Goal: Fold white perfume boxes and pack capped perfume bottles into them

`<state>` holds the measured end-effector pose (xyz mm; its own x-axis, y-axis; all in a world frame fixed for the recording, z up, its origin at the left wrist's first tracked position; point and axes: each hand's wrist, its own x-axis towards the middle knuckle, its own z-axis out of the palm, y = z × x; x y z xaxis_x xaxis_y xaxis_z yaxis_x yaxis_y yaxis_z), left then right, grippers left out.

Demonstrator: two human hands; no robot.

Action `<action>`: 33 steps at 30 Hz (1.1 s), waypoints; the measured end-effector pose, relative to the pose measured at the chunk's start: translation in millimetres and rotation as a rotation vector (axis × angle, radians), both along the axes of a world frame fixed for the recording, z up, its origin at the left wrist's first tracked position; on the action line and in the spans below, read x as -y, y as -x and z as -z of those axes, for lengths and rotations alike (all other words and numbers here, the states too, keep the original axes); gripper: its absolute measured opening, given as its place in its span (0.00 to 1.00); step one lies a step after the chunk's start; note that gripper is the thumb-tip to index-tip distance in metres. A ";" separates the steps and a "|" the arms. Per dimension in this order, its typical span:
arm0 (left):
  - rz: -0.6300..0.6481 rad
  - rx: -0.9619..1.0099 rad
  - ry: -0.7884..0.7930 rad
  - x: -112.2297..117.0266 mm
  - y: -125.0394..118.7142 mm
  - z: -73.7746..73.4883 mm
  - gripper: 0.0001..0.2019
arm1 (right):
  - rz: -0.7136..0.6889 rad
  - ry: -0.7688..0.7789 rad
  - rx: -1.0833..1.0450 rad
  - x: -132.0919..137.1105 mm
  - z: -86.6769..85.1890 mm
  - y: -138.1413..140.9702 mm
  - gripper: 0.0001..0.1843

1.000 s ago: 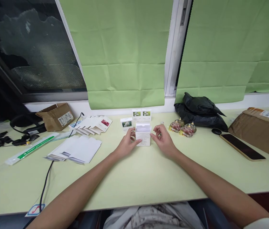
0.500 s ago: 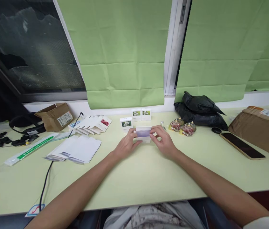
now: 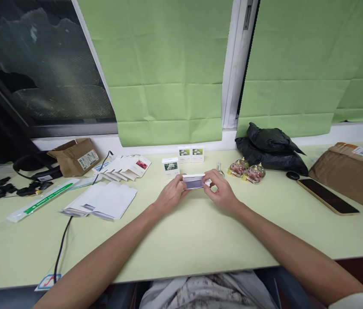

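Note:
A small white carton [image 3: 194, 182] lies tipped over on the pale green table [image 3: 181, 240], its open end facing me. My left hand [image 3: 169, 195] grips its left side and my right hand [image 3: 221, 191] grips its right side. Just behind stand a white box with a flower picture [image 3: 170, 166] and two more like it [image 3: 191, 153]. A small glass bottle [image 3: 219, 168] peeks out behind my right hand.
Flat white cartons [image 3: 104, 201] and printed cards [image 3: 126, 167] lie to the left beside a black cable [image 3: 62, 244]. Two round pink bottles [image 3: 247, 170], a black bag [image 3: 270, 148], a phone [image 3: 328, 196] and a brown parcel [image 3: 352, 176] sit to the right.
The white carton stood upright with its lid flap up; both hands have tipped it onto its side and closed around its ends.

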<state>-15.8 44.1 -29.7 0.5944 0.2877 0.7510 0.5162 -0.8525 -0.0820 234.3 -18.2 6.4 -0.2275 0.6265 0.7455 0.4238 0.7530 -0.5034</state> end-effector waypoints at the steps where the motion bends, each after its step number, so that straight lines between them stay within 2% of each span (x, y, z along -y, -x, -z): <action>1: 0.000 0.001 -0.001 0.0 0.4 -0.2 0.09 | 0.000 0.001 0.001 0.0 0.1 0.1 0.08; 14: -0.029 0.000 -0.057 -3.4 3.1 -3.1 0.09 | 0.046 -0.064 -0.044 1.0 0.7 -1.7 0.08; 16: -0.036 0.009 -0.047 -3.3 2.8 -3.7 0.09 | 0.134 -0.094 -0.065 -1.2 -0.6 -5.2 0.07; 18: -0.034 0.028 -0.040 -3.6 2.4 -3.8 0.09 | 0.288 -0.113 -0.087 -7.0 -0.2 -10.5 0.07; 21: -0.019 0.053 -0.032 -4.8 1.8 -2.7 0.10 | 0.522 -0.059 -0.096 -21.6 6.5 -19.4 0.12; 24: -0.011 0.063 -0.010 -5.0 1.2 -1.8 0.14 | 0.613 0.041 -0.068 -36.4 18.9 -26.3 0.20; 26: -0.011 0.073 0.033 -3.2 0.6 -2.3 0.18 | 0.604 0.148 -0.065 -42.9 26.8 -29.4 0.26; 29: -0.022 0.115 0.170 3.0 -0.7 -5.2 0.21 | 0.532 0.286 -0.056 -47.3 33.7 -33.0 0.28; 33: -0.082 0.215 0.443 13.3 -3.0 -11.6 0.28 | 0.511 0.325 -0.068 -49.3 34.7 -37.2 0.27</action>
